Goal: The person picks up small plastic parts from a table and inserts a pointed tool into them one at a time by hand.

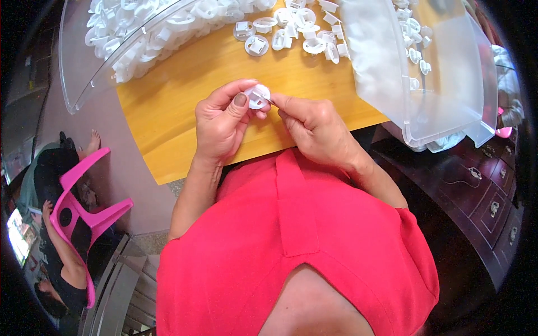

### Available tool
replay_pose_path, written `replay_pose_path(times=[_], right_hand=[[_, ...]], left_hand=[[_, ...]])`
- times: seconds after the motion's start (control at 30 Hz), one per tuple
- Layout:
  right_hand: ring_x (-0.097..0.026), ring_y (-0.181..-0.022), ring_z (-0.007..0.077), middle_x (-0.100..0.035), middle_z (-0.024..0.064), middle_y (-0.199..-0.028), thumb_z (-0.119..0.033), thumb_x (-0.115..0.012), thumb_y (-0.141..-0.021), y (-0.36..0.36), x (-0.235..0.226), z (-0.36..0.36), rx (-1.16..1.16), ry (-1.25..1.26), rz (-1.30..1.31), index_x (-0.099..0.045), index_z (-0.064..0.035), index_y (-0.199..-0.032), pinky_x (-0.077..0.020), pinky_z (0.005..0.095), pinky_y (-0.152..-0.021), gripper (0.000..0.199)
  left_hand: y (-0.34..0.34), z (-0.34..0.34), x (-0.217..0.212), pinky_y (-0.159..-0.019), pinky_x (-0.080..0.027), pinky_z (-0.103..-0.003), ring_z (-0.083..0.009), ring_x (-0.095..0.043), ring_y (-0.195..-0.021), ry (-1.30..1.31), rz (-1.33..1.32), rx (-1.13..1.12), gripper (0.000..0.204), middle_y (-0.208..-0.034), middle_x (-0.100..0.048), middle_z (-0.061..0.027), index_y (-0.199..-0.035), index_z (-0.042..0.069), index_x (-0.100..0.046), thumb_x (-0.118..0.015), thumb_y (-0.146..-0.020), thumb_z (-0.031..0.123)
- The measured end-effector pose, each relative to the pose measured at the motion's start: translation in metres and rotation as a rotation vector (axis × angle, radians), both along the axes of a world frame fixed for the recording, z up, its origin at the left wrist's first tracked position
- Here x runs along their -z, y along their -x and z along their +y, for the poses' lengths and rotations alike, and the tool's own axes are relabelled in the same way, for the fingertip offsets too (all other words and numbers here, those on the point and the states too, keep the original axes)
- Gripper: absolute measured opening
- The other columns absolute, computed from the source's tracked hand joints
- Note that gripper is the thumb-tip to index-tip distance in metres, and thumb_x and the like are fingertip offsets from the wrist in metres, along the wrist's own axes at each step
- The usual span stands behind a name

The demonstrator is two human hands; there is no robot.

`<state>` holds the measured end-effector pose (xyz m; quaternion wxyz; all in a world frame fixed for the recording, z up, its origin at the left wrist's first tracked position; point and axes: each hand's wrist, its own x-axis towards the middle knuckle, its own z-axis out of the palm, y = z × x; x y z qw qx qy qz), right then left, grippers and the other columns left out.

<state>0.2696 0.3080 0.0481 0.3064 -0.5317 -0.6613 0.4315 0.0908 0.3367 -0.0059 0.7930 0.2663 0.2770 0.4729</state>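
My left hand (221, 124) is closed, pinching a round white plastic part (256, 95) between thumb and fingers over the near part of the yellow tabletop (162, 126). The part has a raised middle and a small slot. My right hand (320, 130) is closed beside it. Its thumb and forefinger pinch something thin and dark that reaches the part's right edge; too little of it shows to name. Beyond my hands lies a loose pile of similar white parts (302, 19).
A clear plastic bin (73, 61) heaped with white parts stands at the far left. On the right is another clear bin (448, 115) holding fewer parts. Dark drawers (476, 196) stand below right. At left, a person (67, 252) sits on a pink chair (70, 210).
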Motion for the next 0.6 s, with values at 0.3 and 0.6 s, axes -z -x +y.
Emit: replay_pose_path(times=[0.3, 0.6], right_hand=[[-0.05, -0.06, 0.0083, -0.052, 0.0035, -0.066, 0.0, -0.046, -0.091, -0.005, -0.003, 0.004, 0.009, 0.362, 0.2, -0.055, -0.001, -0.123, -0.0439, 0.0242, -0.055, 0.033], [-0.061, -0.069, 0.0344, -0.059, 0.0214, -0.077, 0.006, -0.051, -0.079, -0.003, -0.004, -0.01, 0.042, -0.099, -0.241, -0.056, 0.002, -0.117, -0.0488, 0.037, -0.06, 0.038]], left_hand=[[-0.002, 0.0, -0.001, -0.074, -0.054, -0.032, -0.0234, -0.064, -0.085, -0.021, 0.04, -0.014, 0.025, -0.101, -0.063, -0.0186, -0.115, -0.007, -0.056, -0.053, -0.092, 0.003], [-0.006, -0.002, 0.0, -0.074, -0.054, -0.03, -0.0193, -0.064, -0.087, -0.058, 0.13, -0.059, 0.029, -0.103, -0.064, -0.014, -0.115, -0.006, -0.056, -0.06, -0.089, 0.007]])
